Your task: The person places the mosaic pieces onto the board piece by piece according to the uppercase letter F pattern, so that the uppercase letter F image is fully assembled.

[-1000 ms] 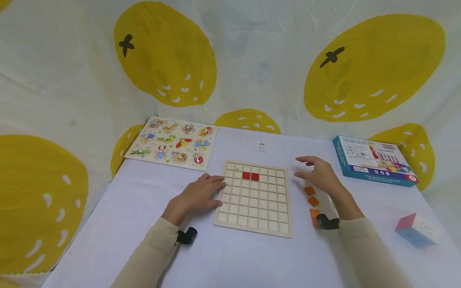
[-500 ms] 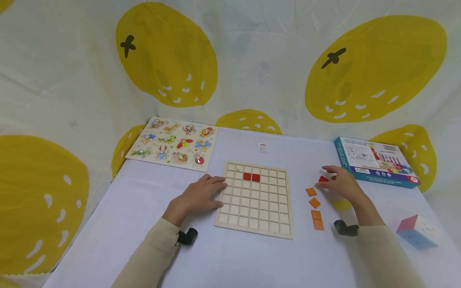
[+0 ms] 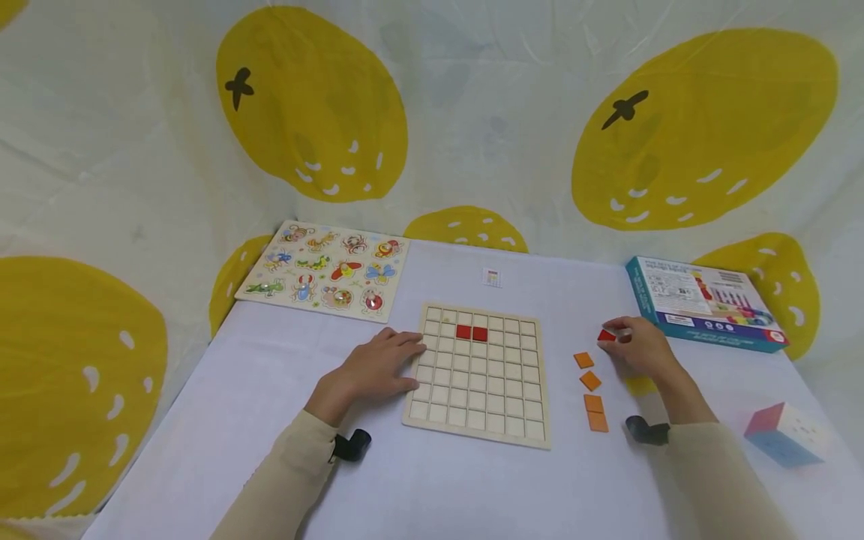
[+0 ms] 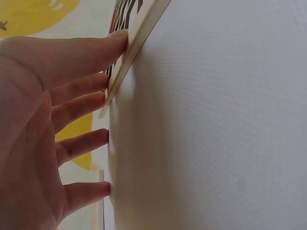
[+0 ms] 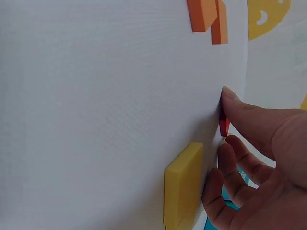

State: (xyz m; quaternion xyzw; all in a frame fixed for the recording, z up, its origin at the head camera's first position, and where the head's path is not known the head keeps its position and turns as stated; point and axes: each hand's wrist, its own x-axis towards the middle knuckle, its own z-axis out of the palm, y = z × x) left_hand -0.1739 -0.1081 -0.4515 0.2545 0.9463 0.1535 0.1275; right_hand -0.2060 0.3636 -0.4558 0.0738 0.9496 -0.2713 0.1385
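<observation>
In the head view my left hand [image 3: 374, 367] rests at the left edge of a wooden grid board [image 3: 472, 436], its fingers spread and fairly straight. The left wrist view shows the thumb [image 4: 91, 52] touching the board's edge. Two red square tiles [image 3: 471, 332] lie side by side in the grid's second row. Right of the board, my right hand [image 3: 646, 349] pinches another red tile [image 5: 224, 120] between thumb and finger, low over the white cloth. Several orange tiles [image 3: 594, 403] lie near that hand. Yellow tiles [image 5: 183, 184] lie below it, partly hidden in the head view.
A small printed card [image 3: 492, 277] lies behind the board. At the back left is a wooden insect puzzle [image 3: 313, 304]. A teal-edged box [image 3: 685, 289] lies at the back right, and a coloured cube [image 3: 783, 435] stands at the right. A lemon-print cloth hangs behind.
My right hand has moved right, away from the board, to the loose red tile, and its fingers have closed on it. My left hand has stayed at the board's edge.
</observation>
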